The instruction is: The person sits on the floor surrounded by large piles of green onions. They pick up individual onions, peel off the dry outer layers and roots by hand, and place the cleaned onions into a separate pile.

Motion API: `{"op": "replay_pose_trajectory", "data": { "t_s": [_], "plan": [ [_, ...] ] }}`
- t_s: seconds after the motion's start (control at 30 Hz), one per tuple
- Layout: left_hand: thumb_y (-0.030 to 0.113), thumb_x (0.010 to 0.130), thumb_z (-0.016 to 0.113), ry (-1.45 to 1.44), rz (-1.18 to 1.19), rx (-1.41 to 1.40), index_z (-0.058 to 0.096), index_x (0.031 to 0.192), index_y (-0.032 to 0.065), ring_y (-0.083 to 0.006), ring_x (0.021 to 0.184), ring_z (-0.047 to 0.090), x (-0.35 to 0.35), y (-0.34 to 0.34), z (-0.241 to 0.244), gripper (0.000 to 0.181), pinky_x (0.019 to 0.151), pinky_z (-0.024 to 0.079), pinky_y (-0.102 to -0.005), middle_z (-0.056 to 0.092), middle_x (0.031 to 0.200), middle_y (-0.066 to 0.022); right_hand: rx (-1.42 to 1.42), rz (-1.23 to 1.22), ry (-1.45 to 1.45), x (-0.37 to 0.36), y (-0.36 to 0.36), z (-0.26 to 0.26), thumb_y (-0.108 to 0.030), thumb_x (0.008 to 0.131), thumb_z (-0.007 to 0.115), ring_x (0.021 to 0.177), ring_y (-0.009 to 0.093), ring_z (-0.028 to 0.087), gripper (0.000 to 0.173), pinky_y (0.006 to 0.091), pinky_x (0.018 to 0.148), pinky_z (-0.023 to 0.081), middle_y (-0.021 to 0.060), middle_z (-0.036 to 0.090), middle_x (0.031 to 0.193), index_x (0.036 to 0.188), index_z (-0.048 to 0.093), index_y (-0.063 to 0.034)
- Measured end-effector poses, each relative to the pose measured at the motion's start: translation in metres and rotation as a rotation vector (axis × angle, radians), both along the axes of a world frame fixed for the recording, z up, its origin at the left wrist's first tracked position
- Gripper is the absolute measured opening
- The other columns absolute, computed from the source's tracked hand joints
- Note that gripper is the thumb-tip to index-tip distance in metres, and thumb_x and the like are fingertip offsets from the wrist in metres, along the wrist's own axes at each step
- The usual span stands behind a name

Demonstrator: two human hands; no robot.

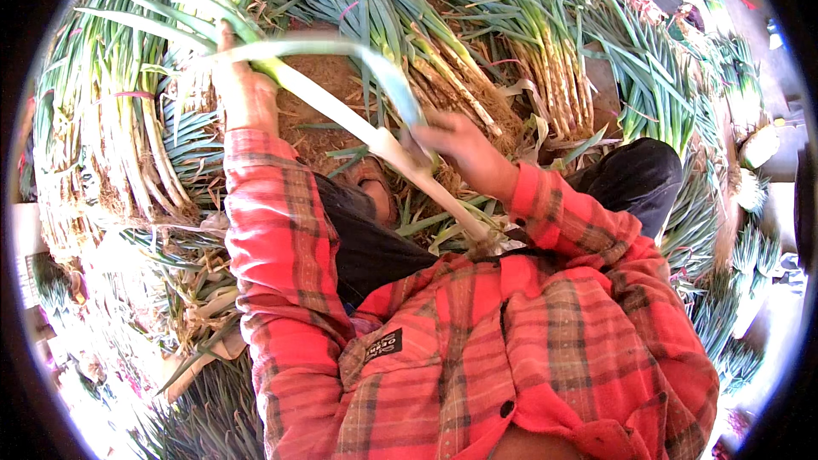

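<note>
My left hand (246, 92) is closed around the upper part of a long Welsh onion (329, 105), where the green leaves fan out. Its white stalk slants down to the right, and the root end lies near my lap. At the stalk's lower middle, my right hand (470, 150) pinches a bent green leaf (386, 73) that arcs over from the top of the onion. This hand and the leaf are blurred. Beneath the stalk, loose leaf trimmings (447, 220) lie between my legs.
Tied bundles of Welsh onions (121, 108) stand at the left. More bundles (441, 64) lie ahead with their roots towards me, and others (664, 89) line the right side. Dry peelings (204, 306) are heaped beside my left arm. A bare foot in a sandal (377, 195) rests below the onion.
</note>
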State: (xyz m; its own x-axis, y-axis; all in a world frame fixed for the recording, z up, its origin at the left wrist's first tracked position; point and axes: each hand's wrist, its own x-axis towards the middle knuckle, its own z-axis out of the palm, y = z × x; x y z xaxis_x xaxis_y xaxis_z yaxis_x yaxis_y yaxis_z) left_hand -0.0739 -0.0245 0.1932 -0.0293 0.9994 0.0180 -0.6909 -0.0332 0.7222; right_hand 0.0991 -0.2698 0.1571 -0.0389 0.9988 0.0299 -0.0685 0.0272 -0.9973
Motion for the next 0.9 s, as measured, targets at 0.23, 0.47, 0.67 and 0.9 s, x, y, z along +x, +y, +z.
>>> {"op": "replay_pose_trajectory", "data": {
  "t_s": [0.23, 0.47, 0.67, 0.9],
  "plan": [
    [0.028, 0.08, 0.066, 0.182, 0.298, 0.176, 0.054, 0.105, 0.0014, -0.0221, 0.081, 0.056, -0.03, 0.013, 0.022, 0.038, 0.07, 0.048, -0.0359, 0.058, 0.092, -0.0098, -0.567, 0.784, -1.037, 0.076, -0.133, -0.154, -0.034, 0.085, 0.053, 0.09, 0.023, 0.059, 0.045, 0.034, 0.08, 0.044, 0.0144, 0.061, 0.102, 0.12, 0.052, -0.0056],
    [0.024, 0.08, 0.068, 0.085, 0.318, 0.111, 0.052, 0.101, 0.0029, -0.0217, 0.076, 0.054, -0.068, 0.033, 0.009, 0.034, 0.067, 0.048, -0.0368, 0.056, 0.088, -0.0085, 0.069, 0.027, -1.054, 0.049, -0.034, -0.068, -0.036, 0.076, 0.066, 0.09, 0.03, 0.057, 0.047, 0.0386, 0.074, 0.045, 0.0152, 0.057, 0.101, 0.11, 0.054, -0.006],
    [0.043, 0.087, 0.05, 0.022, -0.046, 0.084, 0.049, 0.1, 0.0049, -0.0237, 0.079, 0.052, -0.082, 0.072, -0.031, 0.04, 0.074, 0.047, -0.0397, 0.053, 0.09, -0.0101, -0.168, 0.069, -0.837, 0.018, -0.015, -0.058, -0.038, 0.082, 0.06, 0.074, 0.037, 0.059, 0.036, 0.0419, 0.066, 0.045, 0.0181, 0.06, 0.08, 0.097, 0.057, -0.0055],
    [0.043, 0.093, 0.039, 0.193, -0.08, -0.055, 0.037, 0.084, 0.0101, -0.0142, 0.054, 0.033, -0.026, 0.017, 0.001, 0.034, 0.049, 0.029, -0.0292, 0.036, 0.064, -0.0018, -0.018, 0.133, -0.232, -0.04, -0.016, -0.019, -0.036, 0.085, 0.057, 0.072, 0.033, 0.059, 0.039, 0.0393, 0.065, 0.045, 0.0186, 0.059, 0.079, 0.108, 0.05, -0.004]
  ]
}}
